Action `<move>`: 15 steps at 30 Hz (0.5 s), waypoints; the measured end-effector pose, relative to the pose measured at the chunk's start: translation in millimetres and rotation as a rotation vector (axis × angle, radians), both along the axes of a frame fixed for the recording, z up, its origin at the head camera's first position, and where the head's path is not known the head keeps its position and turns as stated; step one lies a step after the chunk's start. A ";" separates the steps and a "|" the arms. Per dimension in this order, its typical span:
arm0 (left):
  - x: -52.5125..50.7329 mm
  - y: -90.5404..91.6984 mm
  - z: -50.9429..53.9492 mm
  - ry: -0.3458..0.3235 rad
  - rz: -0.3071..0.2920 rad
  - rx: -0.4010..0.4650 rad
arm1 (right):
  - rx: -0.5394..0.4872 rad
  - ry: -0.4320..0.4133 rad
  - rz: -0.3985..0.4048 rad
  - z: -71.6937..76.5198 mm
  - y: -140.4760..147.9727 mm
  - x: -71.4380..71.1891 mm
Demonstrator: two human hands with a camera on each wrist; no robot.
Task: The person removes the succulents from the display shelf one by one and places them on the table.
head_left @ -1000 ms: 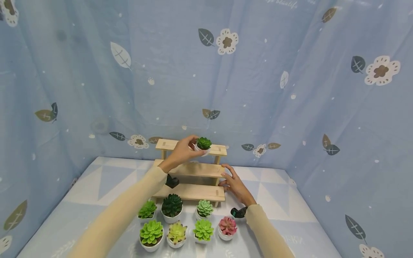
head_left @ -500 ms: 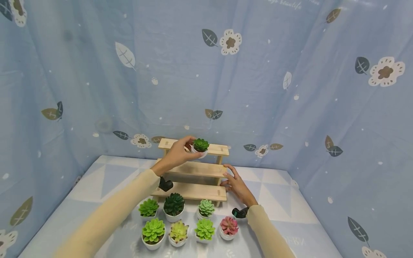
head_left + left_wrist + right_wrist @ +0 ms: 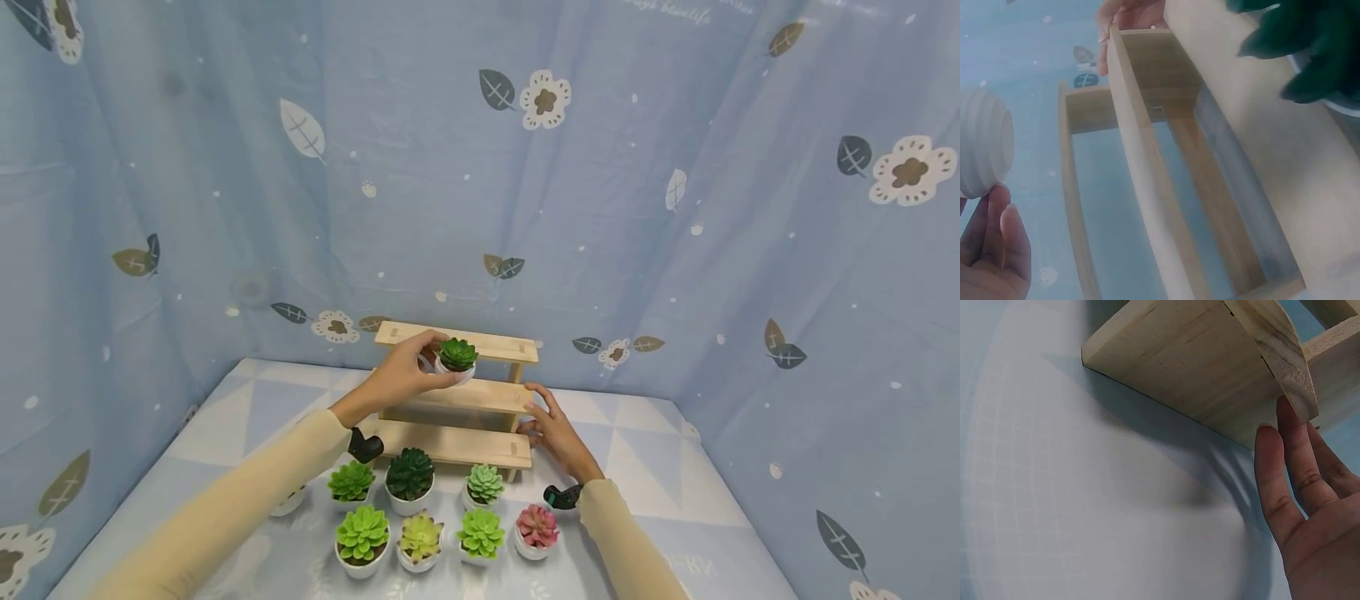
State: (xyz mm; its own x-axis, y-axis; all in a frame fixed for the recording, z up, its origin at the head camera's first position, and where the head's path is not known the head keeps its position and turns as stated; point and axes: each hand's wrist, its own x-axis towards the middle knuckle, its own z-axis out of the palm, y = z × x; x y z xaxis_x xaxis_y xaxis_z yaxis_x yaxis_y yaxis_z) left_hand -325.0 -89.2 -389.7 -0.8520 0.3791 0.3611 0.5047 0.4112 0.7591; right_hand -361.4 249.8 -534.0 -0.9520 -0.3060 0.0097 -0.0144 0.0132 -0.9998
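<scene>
My left hand point(image 3: 401, 371) pinches the white pot of a small dark-green succulent point(image 3: 457, 354), between thumb and fingers. It hangs in the air before the upper tiers of a three-tier wooden stand point(image 3: 450, 443). In the left wrist view, the ribbed white pot point(image 3: 984, 144) shows at the left edge, above the fingers point(image 3: 1016, 240); its leaves are out of sight there. My right hand point(image 3: 558, 433) is at the stand's right end, fingertips touching the middle tier. Extended fingers point(image 3: 1297, 456) lie against the board's end point(image 3: 1291, 375) in the right wrist view.
In front of the stand are several potted succulents, among them a dark-green one point(image 3: 410, 475), a pale-green one point(image 3: 484, 483), a yellowish one point(image 3: 420, 537) and a pink one point(image 3: 537, 527). Part of another white pot point(image 3: 288, 503) shows beside my left sleeve. A blue curtain point(image 3: 420, 183) hangs behind.
My left hand has brought the small succulent left and lower, from before the top tier toward the middle one. The right hand stays at the stand's end. The head view has shifted slightly.
</scene>
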 end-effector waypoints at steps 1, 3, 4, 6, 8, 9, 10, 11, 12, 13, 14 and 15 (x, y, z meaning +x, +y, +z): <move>1.8 -1.9 -0.4 -0.003 -0.005 0.002 | 0.000 -0.001 -0.002 -0.1 -0.1 -0.1; 5.5 -5.5 -0.5 -0.011 -0.013 0.004 | 0.002 0.001 -0.004 -0.5 -0.2 0.0; 7.5 -7.3 -0.4 -0.013 -0.017 0.003 | 0.004 0.002 -0.006 -0.5 -0.3 0.2; 10.5 -10.8 -0.9 -0.017 -0.021 0.000 | 0.011 0.007 -0.007 -0.3 -0.6 1.0; 13.5 -14.3 -1.5 -0.016 -0.022 -0.007 | 0.007 0.004 -0.010 -0.2 -0.9 1.4; 15.0 -16.0 -1.8 -0.017 -0.022 -0.011 | 0.007 0.002 -0.012 -0.2 -1.0 1.4; 16.5 -17.7 -2.3 -0.018 -0.021 -0.013 | 0.005 -0.001 -0.012 -0.2 -1.1 1.5; 18.0 -19.5 -2.9 -0.019 -0.020 -0.014 | 0.004 -0.002 -0.013 -0.3 -1.1 1.5; 19.6 -21.2 -3.4 -0.019 -0.017 -0.015 | 0.001 -0.006 -0.016 -0.4 -1.1 1.4; 21.3 -23.0 -3.8 -0.019 -0.014 -0.017 | -0.001 -0.008 -0.016 -0.4 -1.3 1.2; 23.2 -24.9 -4.3 -0.021 -0.010 -0.017 | -0.001 -0.008 -0.015 0.1 -1.6 1.3; 25.1 -26.8 -4.8 -0.020 -0.007 -0.017 | 0.001 -0.008 -0.014 0.3 -1.7 1.4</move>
State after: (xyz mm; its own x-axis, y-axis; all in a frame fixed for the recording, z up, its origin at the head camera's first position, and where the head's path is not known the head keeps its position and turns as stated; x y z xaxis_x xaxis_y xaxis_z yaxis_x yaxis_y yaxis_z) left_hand -299.9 -116.0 -394.5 -0.8565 0.3908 0.3373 0.4921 0.4206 0.7622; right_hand -360.0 248.1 -533.6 -0.9563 -0.2924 0.0017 -0.0061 0.0144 -0.9999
